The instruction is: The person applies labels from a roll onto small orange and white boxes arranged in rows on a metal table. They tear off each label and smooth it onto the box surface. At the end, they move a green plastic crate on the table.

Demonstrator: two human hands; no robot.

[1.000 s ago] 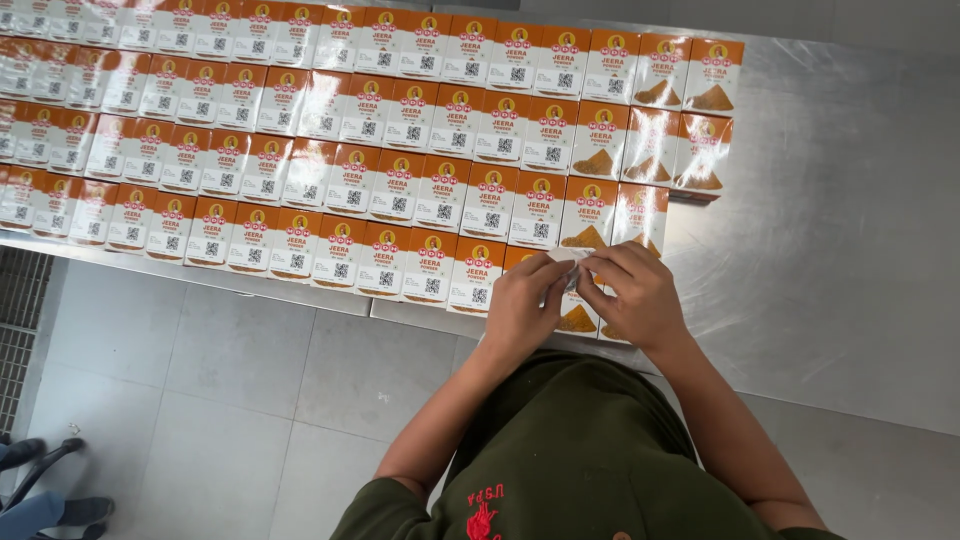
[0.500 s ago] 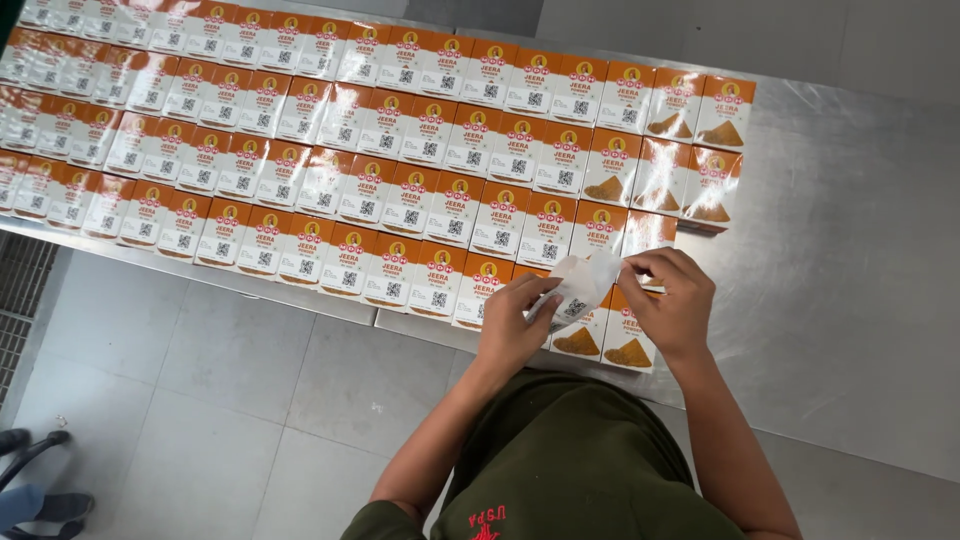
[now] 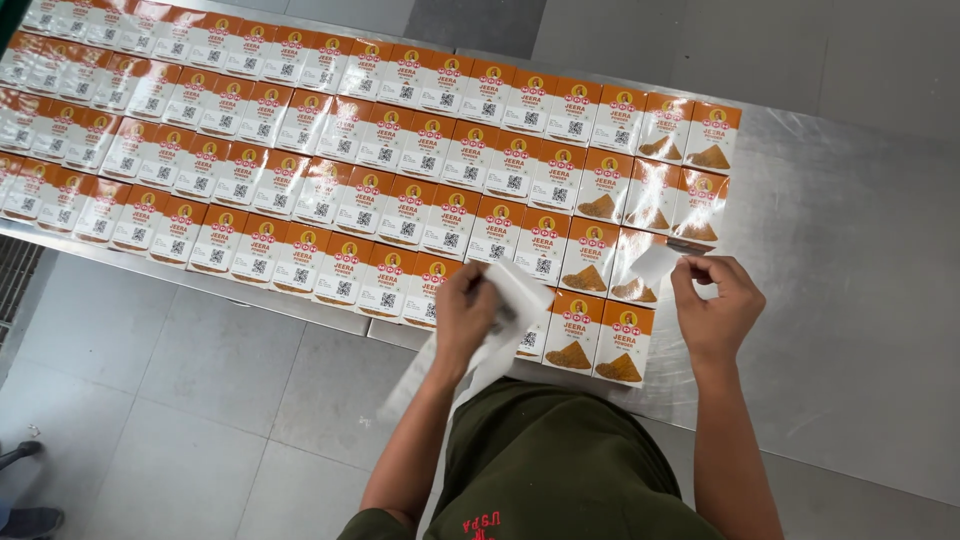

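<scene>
Several rows of small orange-and-white spice boxes (image 3: 400, 150) lie flat and overlapping on a steel table (image 3: 850, 300). My left hand (image 3: 465, 310) grips a long white strip of label backing paper (image 3: 500, 345), which trails down over the table's near edge. My right hand (image 3: 715, 305) pinches a small white sticker (image 3: 655, 262) between thumb and fingers, just above the boxes at the right end of the near rows. Two boxes (image 3: 598, 345) lie between my hands at the table's front edge.
The steel table extends bare to the right of the boxes. Below the table's near edge is a grey tiled floor (image 3: 180, 400). A floor grate (image 3: 15, 275) shows at the far left, and another person's shoes (image 3: 25, 490) at the bottom left corner.
My hands were together over the near boxes; they have pulled apart, the right hand peeling a sticker off to the right, the left keeping the backing strip.
</scene>
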